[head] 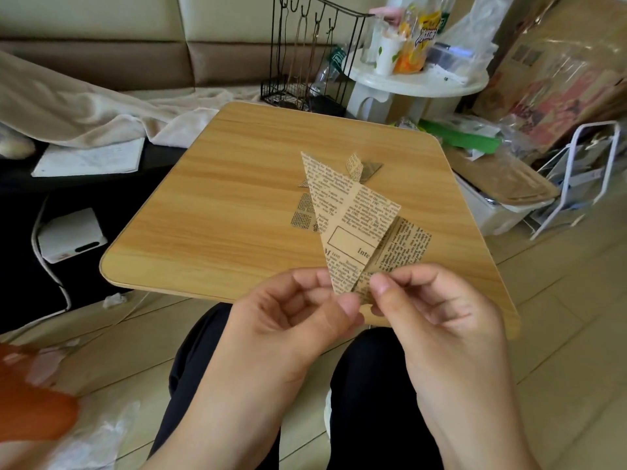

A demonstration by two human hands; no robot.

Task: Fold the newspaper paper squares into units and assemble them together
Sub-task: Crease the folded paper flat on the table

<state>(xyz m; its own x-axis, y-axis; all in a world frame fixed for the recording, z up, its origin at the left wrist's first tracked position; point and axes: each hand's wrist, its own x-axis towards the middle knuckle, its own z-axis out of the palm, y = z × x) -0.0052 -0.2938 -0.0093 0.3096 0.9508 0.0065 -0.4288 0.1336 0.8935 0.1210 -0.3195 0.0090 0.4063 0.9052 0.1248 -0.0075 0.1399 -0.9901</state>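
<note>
Wooden table (237,198) beyond both hands, over person's dark-trousered knees. Left hand (288,320): thumb and forefinger pinch bottom tip of folded newspaper unit (349,225), other fingers curled. Right hand (437,313): fingertips pinch lower edge of same unit just beside left thumb. Unit rises tilted from fingers, long pointed triangle, second flap spreading behind toward right. Beyond fingertips, flat on table: newspaper square (302,212), partly hidden by unit; further off, small folded pieces (363,167).
</note>
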